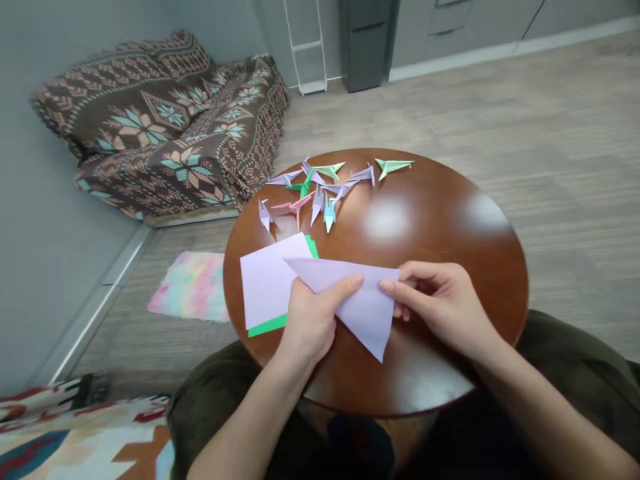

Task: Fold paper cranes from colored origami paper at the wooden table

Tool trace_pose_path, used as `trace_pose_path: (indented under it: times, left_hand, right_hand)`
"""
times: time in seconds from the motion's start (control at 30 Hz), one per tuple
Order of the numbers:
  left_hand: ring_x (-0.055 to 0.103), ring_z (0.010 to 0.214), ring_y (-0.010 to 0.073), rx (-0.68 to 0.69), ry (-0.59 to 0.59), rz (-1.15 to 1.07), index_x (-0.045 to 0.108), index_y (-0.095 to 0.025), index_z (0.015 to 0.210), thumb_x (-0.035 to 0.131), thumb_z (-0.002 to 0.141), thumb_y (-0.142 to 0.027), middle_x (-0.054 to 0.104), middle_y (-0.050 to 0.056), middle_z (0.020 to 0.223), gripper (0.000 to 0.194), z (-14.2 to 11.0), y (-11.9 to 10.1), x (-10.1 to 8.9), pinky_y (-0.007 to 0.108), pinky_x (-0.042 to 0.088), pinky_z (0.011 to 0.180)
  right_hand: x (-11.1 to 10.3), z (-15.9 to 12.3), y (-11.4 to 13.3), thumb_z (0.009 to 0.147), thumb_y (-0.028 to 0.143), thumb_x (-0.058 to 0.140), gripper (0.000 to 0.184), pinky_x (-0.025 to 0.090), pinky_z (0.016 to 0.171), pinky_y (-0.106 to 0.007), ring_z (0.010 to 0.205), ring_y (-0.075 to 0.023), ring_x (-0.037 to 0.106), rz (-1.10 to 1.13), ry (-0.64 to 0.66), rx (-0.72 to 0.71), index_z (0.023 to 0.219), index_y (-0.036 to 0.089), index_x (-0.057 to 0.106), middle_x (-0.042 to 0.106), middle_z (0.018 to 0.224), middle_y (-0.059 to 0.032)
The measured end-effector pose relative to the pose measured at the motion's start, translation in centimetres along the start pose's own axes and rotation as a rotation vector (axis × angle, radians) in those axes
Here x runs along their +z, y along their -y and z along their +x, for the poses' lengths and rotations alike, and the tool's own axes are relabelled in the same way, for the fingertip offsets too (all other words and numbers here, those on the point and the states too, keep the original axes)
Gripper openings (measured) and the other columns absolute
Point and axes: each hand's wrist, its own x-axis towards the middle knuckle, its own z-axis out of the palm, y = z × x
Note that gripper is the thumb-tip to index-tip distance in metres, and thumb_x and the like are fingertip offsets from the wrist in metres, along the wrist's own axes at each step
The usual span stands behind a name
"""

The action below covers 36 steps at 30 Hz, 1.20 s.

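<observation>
Hands: p. seated at table, both forearms in from 6 o'clock, bare.
L grip: left hand (311,321) clenched on lower-left edge of folded lilac sheet (353,297), thumb on top, fingers out of sight behind paper.
R grip: right hand (440,301) grasping right corner of same sheet, thumb + fingers pinched on it from 3 o'clock side.
Sheet pos: held between both hands, just above table, tilted, folded to a rough triangle, point down at approx 6 o'clock; not resting on wood as far as can be seen.
Nearby paper: loose lilac sheet (270,281) flat on table at 9 o'clock, L hand just touching its edge; green sheet (266,325) under it, strips showing at 2 and 7 o'clock of stack.
Table: round wood table (440,267), glossy, reddish brown, light glare at 2 o'clock.
Birds: approx 10 paper birds (320,193), lilac, green, pink, pale blue, loose cluster at 11–1 o'clock of table, some overlapping, well apart from hands.
Seat: p. in olive trousers (575,353), knees at table edge; patterned cloth (75,437) at 7 o'clock.
Room: fuzzy rug (190,287), pastel, on wood-look floor (525,133) at 9 o'clock; patterned throw (160,127) heaped at 10; grey wall (60,200) beside it; white rack (305,47) + dark cabinet (364,40) at 12.
</observation>
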Motion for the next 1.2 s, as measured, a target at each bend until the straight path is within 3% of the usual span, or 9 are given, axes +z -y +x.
trace_pose_path:
  times: [0.9,1.2]
  left_hand:
    - [0.077,0.074,0.0213,0.011,-0.035,0.017,0.078,-0.012,0.090,0.097,0.062,-0.021,0.082,0.007,0.086,0.034,0.08,0.22,0.01,0.031,0.063,0.072]
    - [0.076,0.071,0.0194,0.061,-0.066,0.025,0.079,-0.012,0.087,0.096,0.064,-0.021,0.082,0.005,0.083,0.030,-0.04,0.59,0.10,0.029,0.062,0.069]
  right_hand:
    - [0.05,-0.07,-0.08,0.084,0.049,0.082,0.042,0.044,0.046,-0.025,0.046,-0.0135,0.057,-0.104,-0.009,-0.035,0.059,0.018,0.068,0.067,0.054,-0.0031]
    - [0.38,-0.02,-0.16,0.083,0.040,0.083,0.037,0.041,0.045,-0.022,0.044,-0.0109,0.055,-0.071,-0.005,-0.018,0.059,0.018,0.067,0.065,0.050,-0.0008]
